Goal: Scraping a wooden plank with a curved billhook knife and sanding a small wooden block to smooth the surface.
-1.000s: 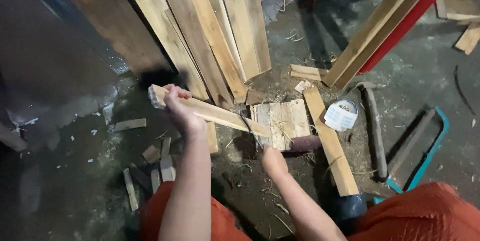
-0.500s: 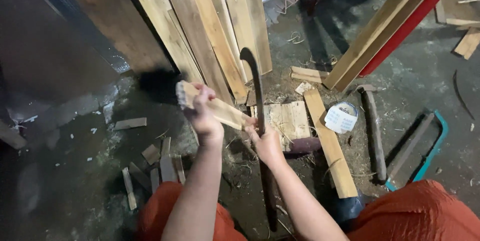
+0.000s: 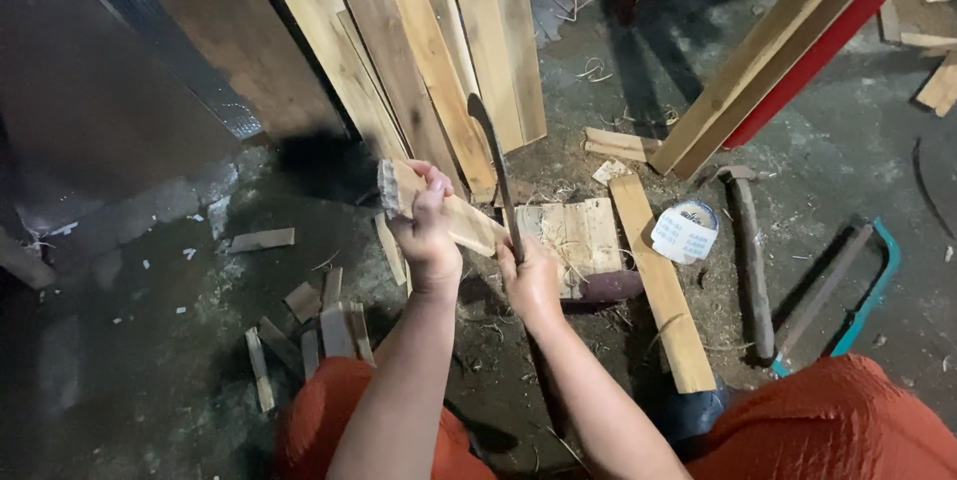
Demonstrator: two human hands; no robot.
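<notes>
While leaning planks (image 3: 439, 51) wall off the far side and a long beam (image 3: 768, 51) slants at far right, open dark floor (image 3: 130, 340) lies left. The wooden slat (image 3: 444, 209) is held above the ground (tilted, near end right), gripped by the left hand (image 3: 427, 231). Just right, the right hand (image 3: 530, 281) clenches a curved blade (image 3: 493, 166), upright beside the slat.

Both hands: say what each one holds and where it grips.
The left hand grips a short wooden slat around its middle. The right hand grips a dark curved blade at its lower, handle end, blade pointing up.
</notes>
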